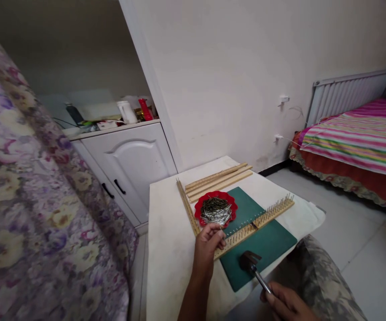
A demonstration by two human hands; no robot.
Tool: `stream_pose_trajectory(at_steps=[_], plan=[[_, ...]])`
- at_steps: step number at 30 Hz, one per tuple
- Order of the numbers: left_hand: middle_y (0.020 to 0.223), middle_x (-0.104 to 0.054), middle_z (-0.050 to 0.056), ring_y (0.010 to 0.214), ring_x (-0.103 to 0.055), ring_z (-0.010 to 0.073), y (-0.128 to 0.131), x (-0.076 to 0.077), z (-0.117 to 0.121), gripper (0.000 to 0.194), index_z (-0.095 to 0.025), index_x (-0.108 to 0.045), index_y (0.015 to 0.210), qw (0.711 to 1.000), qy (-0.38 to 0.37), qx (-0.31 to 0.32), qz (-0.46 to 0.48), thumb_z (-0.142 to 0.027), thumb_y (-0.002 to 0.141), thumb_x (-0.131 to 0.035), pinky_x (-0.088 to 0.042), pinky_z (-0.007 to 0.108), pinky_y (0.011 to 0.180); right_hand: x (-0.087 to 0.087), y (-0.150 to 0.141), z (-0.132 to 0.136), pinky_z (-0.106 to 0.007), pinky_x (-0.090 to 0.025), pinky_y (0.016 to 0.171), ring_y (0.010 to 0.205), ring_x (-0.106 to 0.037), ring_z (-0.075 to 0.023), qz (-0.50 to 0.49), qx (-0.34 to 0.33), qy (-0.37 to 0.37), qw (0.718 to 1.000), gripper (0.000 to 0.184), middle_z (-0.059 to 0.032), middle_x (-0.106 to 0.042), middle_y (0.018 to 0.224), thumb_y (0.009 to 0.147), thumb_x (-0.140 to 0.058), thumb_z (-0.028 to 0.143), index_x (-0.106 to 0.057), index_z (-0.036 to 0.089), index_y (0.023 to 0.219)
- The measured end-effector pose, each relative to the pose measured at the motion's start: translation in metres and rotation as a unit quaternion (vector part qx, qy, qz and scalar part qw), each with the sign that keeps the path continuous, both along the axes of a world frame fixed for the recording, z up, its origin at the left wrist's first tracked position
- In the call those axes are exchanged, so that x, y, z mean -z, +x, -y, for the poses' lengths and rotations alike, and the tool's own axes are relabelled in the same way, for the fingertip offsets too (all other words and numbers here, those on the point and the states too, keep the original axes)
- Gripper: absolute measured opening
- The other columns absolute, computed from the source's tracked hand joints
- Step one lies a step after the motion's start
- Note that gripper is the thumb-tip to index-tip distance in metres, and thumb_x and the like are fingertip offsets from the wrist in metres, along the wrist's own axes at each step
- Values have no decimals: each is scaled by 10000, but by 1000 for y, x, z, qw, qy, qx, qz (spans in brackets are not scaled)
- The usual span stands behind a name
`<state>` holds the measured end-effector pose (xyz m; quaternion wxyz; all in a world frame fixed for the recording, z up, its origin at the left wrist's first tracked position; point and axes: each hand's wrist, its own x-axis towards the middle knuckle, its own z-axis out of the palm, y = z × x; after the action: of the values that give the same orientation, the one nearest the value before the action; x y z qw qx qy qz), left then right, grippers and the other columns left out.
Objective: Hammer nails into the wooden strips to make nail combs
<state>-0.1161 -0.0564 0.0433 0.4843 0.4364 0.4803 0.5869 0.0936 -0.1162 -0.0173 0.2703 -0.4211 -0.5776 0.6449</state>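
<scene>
My left hand (209, 238) is closed in a pinch over the near left end of a wooden strip (233, 243). A thin nail (221, 228) seems to be between the fingertips, partly hidden. Many upright nails (273, 208) stand in rows along this strip, which lies across a green mat (259, 253). My right hand (284, 301) grips the metal handle of a claw hammer (251, 262), its head over the mat's near part, apart from the strip. Just beyond my left hand sits a red scalloped bowl (197, 209) heaped with loose nails (216, 210).
Several wooden strips (219, 183) lie at the table's (166, 249) far side. Another nail-studded strip (186, 206) lies left of the bowl. A white cabinet (135, 165) and flowered curtain (62, 200) stand left; a bed (356, 142) is at right. My knee (326, 272) is by the table's edge.
</scene>
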Motion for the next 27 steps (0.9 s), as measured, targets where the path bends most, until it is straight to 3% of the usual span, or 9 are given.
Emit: stream_pose_trajectory(at_steps=[4, 8, 10, 14, 17, 23, 27], plan=[[593, -602, -31, 522, -568, 94, 8, -2, 13, 204, -165, -526, 805, 997, -26, 31, 70, -299, 721, -655, -395, 185, 503, 5, 2, 3, -189, -157, 343, 387, -216, -61, -16, 17, -13, 1000, 538, 101, -282, 497, 631, -496, 760, -434, 226, 632], [691, -637, 1, 569, -612, 113, 29, -6, 25, 218, -160, -494, 771, 987, -46, 84, 131, -273, 714, -672, -427, 204, 530, -18, 5, 5, -177, -327, 422, 473, -367, -81, -87, 128, 30, 988, 409, 82, -377, 559, 678, -624, 596, -513, 202, 689], [715, -643, 18, 565, -614, 117, 43, -5, 30, 228, -152, -490, 749, 980, -59, 115, 154, -260, 700, -685, -429, 211, 530, -33, 6, 3, -188, -396, 455, 499, -447, -93, -112, 151, 46, 981, 354, 60, -467, 603, 698, -646, 534, -547, 199, 755], [710, -649, 41, 562, -613, 128, 68, 3, 39, 233, -142, -494, 728, 960, -78, 174, 207, -229, 670, -702, -434, 225, 541, -45, 8, -2, -136, -216, 270, 270, -299, -9, -127, 175, 22, 976, 335, 71, -558, 589, 757, -602, 513, -514, 216, 884], [713, -651, 43, 576, -613, 126, 77, 10, 41, 225, -138, -511, 724, 955, -73, 188, 217, -233, 664, -705, -438, 227, 560, -40, 12, 0, -107, -192, 259, 236, -263, 18, -139, 177, 13, 974, 325, 87, -555, 558, 780, -587, 502, -489, 217, 903], [588, -623, 12, 508, -556, 110, 79, 19, 42, 161, -129, -592, 674, 971, -64, 223, 52, -227, 632, -712, -417, 223, 542, -30, 22, 1, -109, -179, 275, 268, -251, -2, -160, 171, 11, 972, 307, 121, -473, 491, 784, -589, 491, -466, 227, 881], [639, -631, 16, 615, -554, 124, 82, 18, 47, 44, -157, -681, 684, 968, 8, 220, -116, -188, 698, -653, -393, 223, 600, -38, 22, 0, -134, -156, 297, 306, -209, -18, -154, 160, 13, 975, 317, 136, -375, 471, 751, -617, 499, -474, 224, 818]])
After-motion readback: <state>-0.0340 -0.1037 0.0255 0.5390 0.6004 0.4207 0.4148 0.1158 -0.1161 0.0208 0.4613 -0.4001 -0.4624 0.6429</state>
